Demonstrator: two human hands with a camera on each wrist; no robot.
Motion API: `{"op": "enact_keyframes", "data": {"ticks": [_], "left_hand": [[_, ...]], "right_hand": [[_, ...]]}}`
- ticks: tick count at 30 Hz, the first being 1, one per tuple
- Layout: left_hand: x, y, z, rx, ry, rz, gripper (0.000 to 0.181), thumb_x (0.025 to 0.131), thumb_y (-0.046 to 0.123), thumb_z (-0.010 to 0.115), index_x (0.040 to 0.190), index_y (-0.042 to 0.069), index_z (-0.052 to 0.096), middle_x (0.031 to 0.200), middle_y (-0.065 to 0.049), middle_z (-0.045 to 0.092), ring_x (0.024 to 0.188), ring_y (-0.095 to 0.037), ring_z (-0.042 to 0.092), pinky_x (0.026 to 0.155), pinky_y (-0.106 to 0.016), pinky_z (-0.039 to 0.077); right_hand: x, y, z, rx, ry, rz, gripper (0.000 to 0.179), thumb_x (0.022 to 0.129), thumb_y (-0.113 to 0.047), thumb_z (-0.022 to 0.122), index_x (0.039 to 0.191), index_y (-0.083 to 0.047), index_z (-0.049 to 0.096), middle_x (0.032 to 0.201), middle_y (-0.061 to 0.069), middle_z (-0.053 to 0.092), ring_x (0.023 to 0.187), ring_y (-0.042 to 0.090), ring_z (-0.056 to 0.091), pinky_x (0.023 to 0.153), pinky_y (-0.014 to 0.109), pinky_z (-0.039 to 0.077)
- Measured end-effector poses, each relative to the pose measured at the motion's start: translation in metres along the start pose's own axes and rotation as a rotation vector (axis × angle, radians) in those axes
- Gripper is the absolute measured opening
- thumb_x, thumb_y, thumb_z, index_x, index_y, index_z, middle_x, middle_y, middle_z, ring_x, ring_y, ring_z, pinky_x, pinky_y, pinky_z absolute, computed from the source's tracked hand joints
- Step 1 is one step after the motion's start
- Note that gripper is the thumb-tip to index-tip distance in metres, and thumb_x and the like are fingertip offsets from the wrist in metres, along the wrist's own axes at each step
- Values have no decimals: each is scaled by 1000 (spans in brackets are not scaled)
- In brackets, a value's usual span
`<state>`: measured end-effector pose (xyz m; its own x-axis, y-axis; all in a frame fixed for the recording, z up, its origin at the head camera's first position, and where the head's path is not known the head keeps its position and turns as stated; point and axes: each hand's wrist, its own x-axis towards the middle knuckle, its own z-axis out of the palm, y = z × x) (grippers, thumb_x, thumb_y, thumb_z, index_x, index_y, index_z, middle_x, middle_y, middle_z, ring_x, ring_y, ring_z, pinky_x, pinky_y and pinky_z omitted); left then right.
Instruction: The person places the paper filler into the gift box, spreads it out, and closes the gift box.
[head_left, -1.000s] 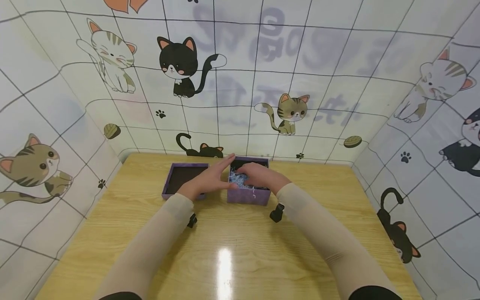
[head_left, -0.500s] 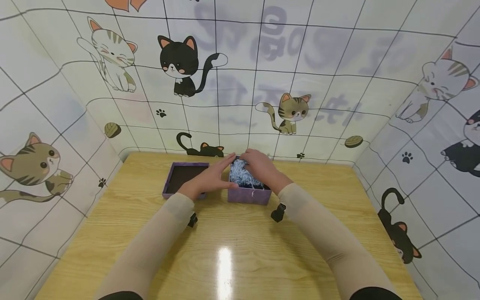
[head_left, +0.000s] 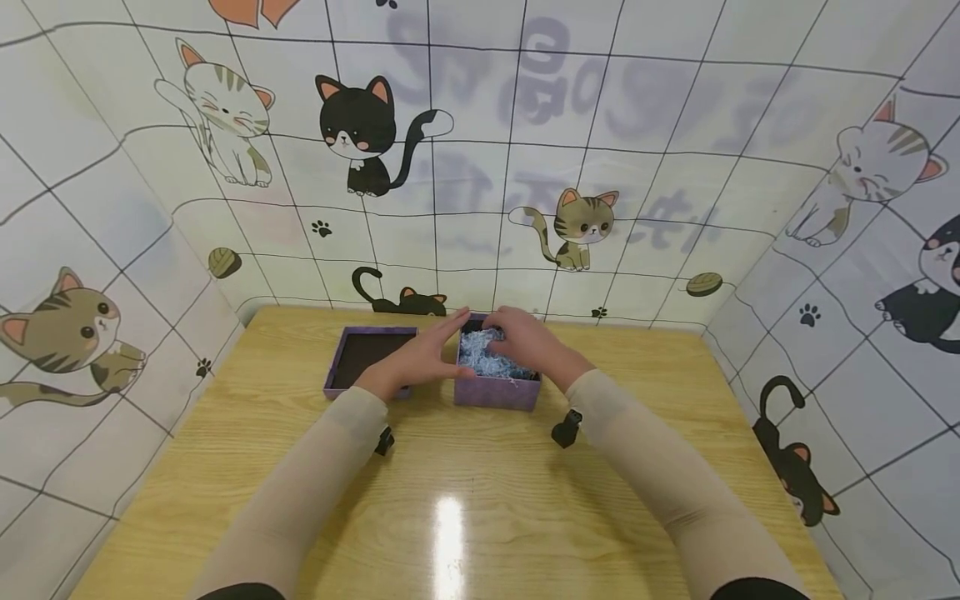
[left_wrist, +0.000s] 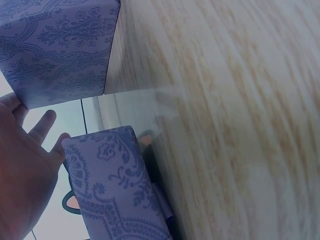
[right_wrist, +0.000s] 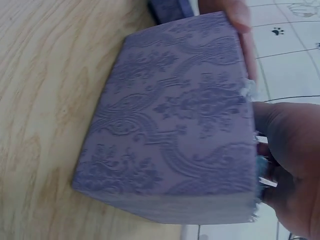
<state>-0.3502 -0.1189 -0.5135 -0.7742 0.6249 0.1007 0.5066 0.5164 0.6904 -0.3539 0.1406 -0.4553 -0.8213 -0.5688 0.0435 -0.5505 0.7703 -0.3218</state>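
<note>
A purple patterned box (head_left: 495, 393) stands at the back of the table, its top uncovered. Pale blue shredded paper (head_left: 480, 354) fills much of it. My left hand (head_left: 420, 358) lies along the box's left side, thumb by the front corner and fingers stretched toward the back corner. Over the box's right side reaches my right hand (head_left: 525, 337), bent at the fingers, with a gap showing between thumb and index finger. Its fingertips touch the shredded paper; some are hidden behind the box wall in the right wrist view. The matching lid (head_left: 371, 354) lies inside up, left of the box.
The light wooden table (head_left: 465, 500) carries both box parts near its back edge. Cat-printed white sheeting (head_left: 480, 183) rises behind the box and at both sides. Small black cameras (head_left: 566, 429) hang at the wrists.
The right hand moved up out of the box toward its back rim, then came slightly down and right. More shredded paper shows now than at first. The left hand stayed in place.
</note>
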Motion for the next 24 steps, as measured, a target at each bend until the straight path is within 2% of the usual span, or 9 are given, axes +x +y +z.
{"op": "enact_keyframes", "data": {"ticks": [4,8,12,15,19,24], "left_hand": [[0,-1,1,1,-2,3,120,94,69,80,181,20,12,187,0,5,169,-35,17,126,-73,28],[0,0,0,5,-2,2,119,95,69,80,181,21,13,187,4,4,169,-35,18,126,-72,28],[0,0,-2,8,-2,0,118,95,66,81,181,24,11,187,5,3,169,-33,17,127,-70,30],[0,-1,-3,9,3,1,119,95,64,82,181,23,11,187,4,3,169,-32,16,127,-70,29],[0,-2,-2,8,4,7,117,96,62,82,181,20,12,187,5,3,170,-32,15,127,-71,27],[0,-2,0,-2,2,7,117,96,62,82,181,21,12,186,10,2,170,-30,15,128,-69,27]], "right_hand": [[-8,-2,-10,69,19,-13,41,105,-19,81,142,-4,72,136,12,70,127,33,65,110,51,53],[-17,-6,-19,136,25,-37,34,104,-18,82,135,-5,75,130,10,71,119,32,66,103,51,56],[-19,-8,-20,192,-110,-66,24,104,-12,80,128,-9,78,123,6,72,106,26,69,93,46,59],[-11,-5,-12,136,-210,-99,29,104,-12,81,133,-10,77,128,6,71,113,24,69,98,44,59],[2,0,0,22,-230,-105,46,102,-14,84,146,-9,72,143,10,67,132,29,64,110,47,54],[16,1,10,-38,-294,-50,60,104,-18,83,158,-6,61,160,15,59,148,34,55,120,50,47]]}}
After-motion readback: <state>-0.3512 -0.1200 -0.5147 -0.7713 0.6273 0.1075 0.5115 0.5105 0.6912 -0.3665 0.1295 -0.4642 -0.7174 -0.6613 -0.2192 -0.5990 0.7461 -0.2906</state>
